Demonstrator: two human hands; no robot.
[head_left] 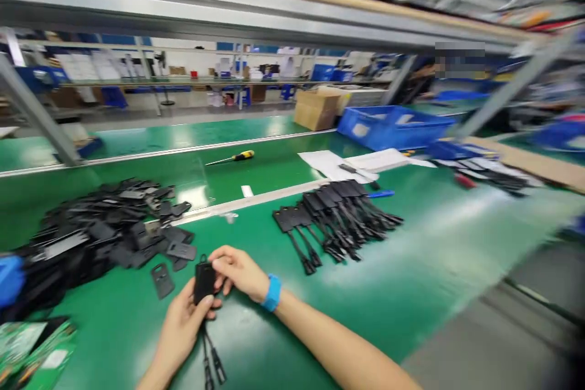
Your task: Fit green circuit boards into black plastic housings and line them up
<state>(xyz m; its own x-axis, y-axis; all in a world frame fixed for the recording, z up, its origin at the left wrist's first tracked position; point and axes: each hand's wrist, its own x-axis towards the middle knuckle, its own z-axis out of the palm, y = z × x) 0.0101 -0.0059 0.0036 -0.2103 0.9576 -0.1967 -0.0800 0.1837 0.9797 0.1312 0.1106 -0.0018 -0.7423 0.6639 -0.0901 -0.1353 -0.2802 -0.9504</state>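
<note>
My left hand (pixel 187 317) is closed around the lower part of a small black plastic box (pixel 204 282) with two black cable leads hanging from its bottom end. At the box's upper right edge, the fingers of my right hand (pixel 235 271) pinch it; a blue band is on that wrist. A small loop shows at the box's top. Just left of my hands lies a loose black cover plate (pixel 162 281) with a cut-out, beside a large heap of similar black plates (pixel 114 231). Right of my hands, several matching black boxes with cable leads (pixel 336 213) lie in an overlapping row.
Green circuit boards (pixel 41 347) sit at the lower left corner. Beyond a white strip lies a yellow-black screwdriver (pixel 233 158). White papers (pixel 347 164), a blue pen (pixel 381 194), a blue crate (pixel 393 125) and a cardboard box (pixel 316 109) stand farther back. A metal shelf beam (pixel 256 12) crosses overhead.
</note>
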